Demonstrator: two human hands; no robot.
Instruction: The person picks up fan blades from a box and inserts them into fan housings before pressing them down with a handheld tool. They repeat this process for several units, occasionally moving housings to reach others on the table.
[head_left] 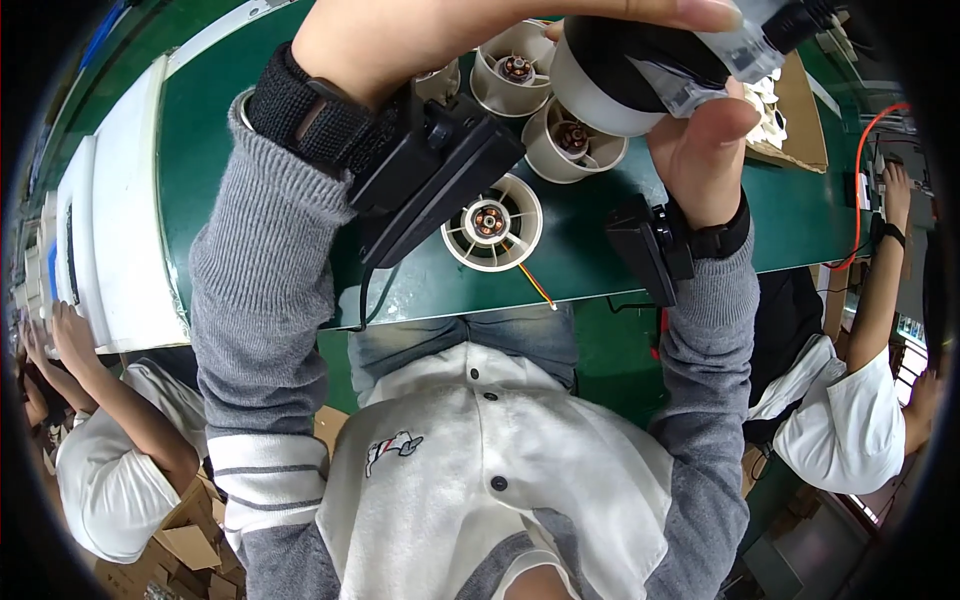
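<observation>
The black-and-white cylinder (620,75) is grasped between the left hand (640,8) and right hand (700,165), above the far bench (590,225); if either grip slips, the white fan housings (560,165) could be struck.

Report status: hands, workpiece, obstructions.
Right hand holding black-and-white cylinder. Left hand over its top, partly out of frame. White fans on table; no clear obstruction.

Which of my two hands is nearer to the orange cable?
Right. Your right hand is left of the orange cable; your left hand, at the picture's top edge, is mostly farther left.
</observation>
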